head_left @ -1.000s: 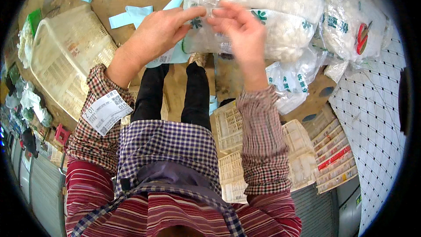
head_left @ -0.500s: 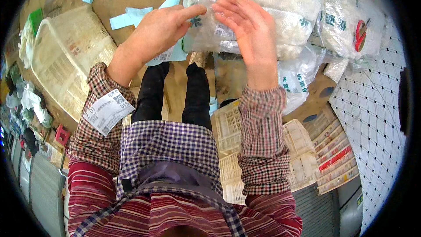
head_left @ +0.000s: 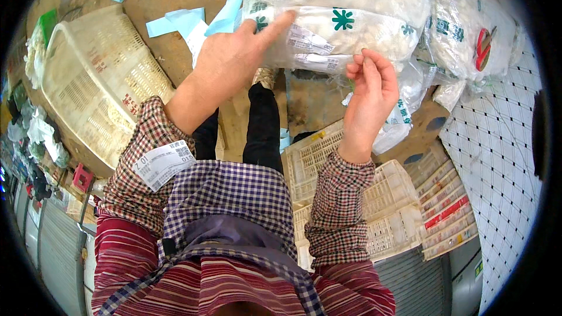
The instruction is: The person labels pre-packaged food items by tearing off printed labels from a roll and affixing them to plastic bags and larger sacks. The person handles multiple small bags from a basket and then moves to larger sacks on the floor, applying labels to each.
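Observation:
A clear plastic bag (head_left: 374,26) full of pale, lumpy contents lies in front of me, with green printing and white labels (head_left: 310,41) showing near its front edge. My left hand (head_left: 231,55) rests at the bag's left end, its index finger stretched out over the plastic; the other fingers are partly hidden. At the front edge, right of the labels, my right hand (head_left: 374,99) pinches the bag's plastic between thumb and fingertips. Pale blue sheets (head_left: 225,14) lie beside my left hand. A white label (head_left: 161,165) is stuck on my left sleeve.
To the left stands a cream plastic basket (head_left: 93,64). More filled bags (head_left: 451,23) lie on the right, with red-handled scissors (head_left: 483,50) on top. White crates (head_left: 389,222) sit low on the right, near a dotted white sheet (head_left: 497,158).
My right hand has come nearer and to the right, its spread fingers closing at the bag's front edge. My left hand has shifted slightly nearer and right. The bag's labels show more fully.

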### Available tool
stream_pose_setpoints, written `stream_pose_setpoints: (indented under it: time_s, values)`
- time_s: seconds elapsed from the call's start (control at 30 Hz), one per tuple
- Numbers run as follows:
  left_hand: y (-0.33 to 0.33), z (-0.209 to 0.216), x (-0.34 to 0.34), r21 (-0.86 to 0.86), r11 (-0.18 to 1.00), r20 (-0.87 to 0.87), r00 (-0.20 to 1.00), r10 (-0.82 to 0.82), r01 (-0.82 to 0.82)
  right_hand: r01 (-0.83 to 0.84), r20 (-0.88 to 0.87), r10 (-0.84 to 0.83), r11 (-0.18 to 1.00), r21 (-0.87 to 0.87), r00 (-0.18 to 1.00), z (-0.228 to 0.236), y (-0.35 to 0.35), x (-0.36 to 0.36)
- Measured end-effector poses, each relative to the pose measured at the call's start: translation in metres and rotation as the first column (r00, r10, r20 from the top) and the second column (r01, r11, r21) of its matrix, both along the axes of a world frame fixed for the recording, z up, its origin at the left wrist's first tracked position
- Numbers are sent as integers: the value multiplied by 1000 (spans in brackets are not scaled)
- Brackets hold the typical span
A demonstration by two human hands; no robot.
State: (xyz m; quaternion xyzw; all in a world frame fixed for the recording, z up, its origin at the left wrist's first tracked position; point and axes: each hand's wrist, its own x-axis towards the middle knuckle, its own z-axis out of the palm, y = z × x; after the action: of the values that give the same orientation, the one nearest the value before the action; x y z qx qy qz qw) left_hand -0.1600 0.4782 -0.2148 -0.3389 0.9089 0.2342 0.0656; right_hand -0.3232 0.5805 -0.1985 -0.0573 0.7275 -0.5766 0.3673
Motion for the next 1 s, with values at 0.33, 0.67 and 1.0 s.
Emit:
stream_pose_setpoints:
  time_s: [0.33,0.67,1.0]
  values:
    - [-25,-7,-3,92,980,-109,980,-168,178,-306,-121,326,938,163,937,-15,11,22]
    - [-19,-26,25,278,960,-150,987,60,-16,-191,234,173,980,56,957,-19,-7,-10]
    - [-4,90,49,759,529,-432,313,846,-380,-565,591,568,796,-216,573,59,16,69]
